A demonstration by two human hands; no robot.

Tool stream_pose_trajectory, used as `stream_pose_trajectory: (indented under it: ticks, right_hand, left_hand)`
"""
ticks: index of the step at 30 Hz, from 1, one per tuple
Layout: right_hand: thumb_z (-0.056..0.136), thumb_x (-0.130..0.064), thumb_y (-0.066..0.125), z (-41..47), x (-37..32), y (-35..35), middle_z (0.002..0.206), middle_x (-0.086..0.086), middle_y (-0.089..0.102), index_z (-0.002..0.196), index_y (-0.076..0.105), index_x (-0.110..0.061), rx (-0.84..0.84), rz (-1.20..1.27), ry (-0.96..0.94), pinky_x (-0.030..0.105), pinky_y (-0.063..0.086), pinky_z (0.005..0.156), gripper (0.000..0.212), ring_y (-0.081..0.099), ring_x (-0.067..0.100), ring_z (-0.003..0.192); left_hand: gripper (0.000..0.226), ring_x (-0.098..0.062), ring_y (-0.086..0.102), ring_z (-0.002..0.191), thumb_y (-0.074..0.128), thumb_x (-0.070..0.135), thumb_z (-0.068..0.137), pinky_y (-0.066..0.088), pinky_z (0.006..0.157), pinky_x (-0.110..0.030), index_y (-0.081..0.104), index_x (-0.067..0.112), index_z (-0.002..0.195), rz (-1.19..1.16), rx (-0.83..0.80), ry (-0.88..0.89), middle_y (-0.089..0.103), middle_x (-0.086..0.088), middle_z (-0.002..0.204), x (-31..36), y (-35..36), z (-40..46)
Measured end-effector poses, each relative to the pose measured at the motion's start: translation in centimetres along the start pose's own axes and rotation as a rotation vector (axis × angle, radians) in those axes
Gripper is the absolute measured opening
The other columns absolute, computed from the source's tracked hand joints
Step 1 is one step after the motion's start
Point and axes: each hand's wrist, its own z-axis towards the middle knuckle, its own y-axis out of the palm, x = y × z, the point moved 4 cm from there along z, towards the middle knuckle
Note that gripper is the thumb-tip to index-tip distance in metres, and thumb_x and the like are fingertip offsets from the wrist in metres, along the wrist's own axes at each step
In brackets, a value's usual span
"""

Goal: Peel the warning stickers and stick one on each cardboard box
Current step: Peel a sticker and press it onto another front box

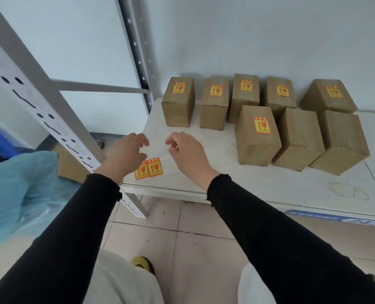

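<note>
Six cardboard boxes stickered, two front-right ones [300, 137] and [341, 142] bare on top. Two warning stickers [149, 168] left at counter [270, 183] edge, partly under left hand [127, 151]. Both grips empty, fingers loosely curled; right hand [187, 151] hovering beside. Next, likely: peel one sticker, carry to bare box.

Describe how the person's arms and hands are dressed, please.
Both arms wear long, close-fitting black sleeves that end at the wrists in small frilled cuffs. The left hand and the right hand are bare: no gloves or watch show. A ring cannot be told.
</note>
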Motion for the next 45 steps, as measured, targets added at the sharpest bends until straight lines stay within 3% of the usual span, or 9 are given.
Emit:
stream_pose_trajectory:
  ticks: [5,13,19,24,33,37,40,43,45]
  right_hand:
    - [0.095,-0.01,0.057,0.0,-0.3,4.5,0.11,0.001,0.063,0.116,0.061,-0.015,-0.148,-0.059,0.026,0.036,0.05,0.086,0.021,0.059,0.02,0.099]
    - [0.094,-0.018,0.064,0.2,0.6,5.9,0.117,0.004,0.059,0.122,0.06,-0.015,-0.191,-0.088,0.049,0.031,0.047,0.087,0.029,0.056,0.02,0.105]
    - [0.096,-0.021,0.059,-0.1,0.9,5.4,0.1,-0.005,0.06,0.105,0.063,-0.022,-0.079,-0.006,0.086,0.027,0.049,0.073,0.01,0.058,0.012,0.088]
    - [0.096,-0.025,0.057,-0.5,0.6,4.4,0.089,-0.011,0.063,0.088,0.061,-0.029,0.031,-0.045,0.053,0.031,0.051,0.064,0.01,0.059,0.009,0.077]
    - [0.097,-0.026,0.06,-1.0,0.6,4.4,0.093,-0.009,0.062,0.092,0.057,-0.026,-0.005,0.028,0.079,0.026,0.049,0.064,0.006,0.059,0.008,0.079]
    - [0.103,-0.021,0.051,-1.1,1.0,3.4,0.095,-0.003,0.064,0.094,0.052,-0.021,-0.035,0.125,0.135,0.034,0.052,0.069,0.008,0.062,0.015,0.084]
    - [0.101,-0.016,0.055,-1.0,1.3,1.3,0.088,-0.002,0.063,0.093,0.052,-0.016,-0.009,0.218,0.164,0.032,0.048,0.066,0.009,0.058,0.011,0.078]
    - [0.097,-0.014,0.06,-1.2,1.1,-2.4,0.082,-0.003,0.062,0.089,0.055,-0.014,0.034,0.228,0.125,0.024,0.04,0.063,0.01,0.053,0.004,0.073]
    - [0.096,-0.015,0.061,-1.6,1.2,-5.6,0.081,-0.005,0.062,0.087,0.054,-0.017,0.065,0.193,0.094,0.02,0.038,0.062,0.012,0.053,0.002,0.072]
  left_hand:
    - [0.038,-0.023,0.057,0.107,0.064,0.011,0.089,0.042,0.077,-0.03,0.054,0.014,0.125,0.142,-0.124,-0.056,0.055,-0.005,0.124,-1.0,2.6,0.0]
    - [0.027,-0.027,0.057,0.106,0.052,0.009,0.095,0.048,0.083,-0.035,0.061,0.011,0.12,0.123,-0.176,-0.107,0.061,-0.01,0.116,-1.4,3.4,0.2]
    - [0.018,-0.024,0.056,0.089,0.044,0.01,0.1,0.043,0.072,-0.032,0.059,0.011,0.11,-0.131,-0.198,-0.15,0.058,-0.008,0.103,-1.2,3.3,0.0]
    - [0.011,-0.023,0.057,0.089,0.051,0.007,0.098,0.043,0.078,-0.032,0.06,0.012,0.101,-0.336,-0.236,-0.224,0.064,-0.007,0.095,-1.4,3.0,-0.2]
    - [0.011,-0.024,0.057,0.092,0.053,0.006,0.098,0.042,0.081,-0.033,0.063,0.008,0.103,-0.441,-0.264,-0.249,0.066,-0.01,0.098,-1.1,3.3,-0.6]
    - [0.014,-0.027,0.063,0.093,0.051,0.007,0.096,0.051,0.08,-0.036,0.062,0.011,0.104,-0.308,-0.186,-0.253,0.068,-0.011,0.105,-1.7,3.7,-0.4]
    - [0.016,-0.027,0.061,0.092,0.056,0.009,0.093,0.047,0.072,-0.032,0.058,0.019,0.106,-0.199,-0.149,-0.219,0.065,-0.01,0.11,-1.6,3.7,-0.4]
    - [0.03,-0.031,0.05,0.115,0.063,0.021,0.092,0.042,0.088,-0.037,0.06,0.022,0.121,-0.055,-0.003,-0.105,0.06,-0.008,0.121,-0.2,2.7,-0.6]
    - [0.026,-0.031,0.046,0.118,0.061,0.024,0.094,0.038,0.092,-0.036,0.065,0.021,0.119,-0.183,0.157,-0.001,0.059,-0.006,0.119,2.3,0.9,-1.2]
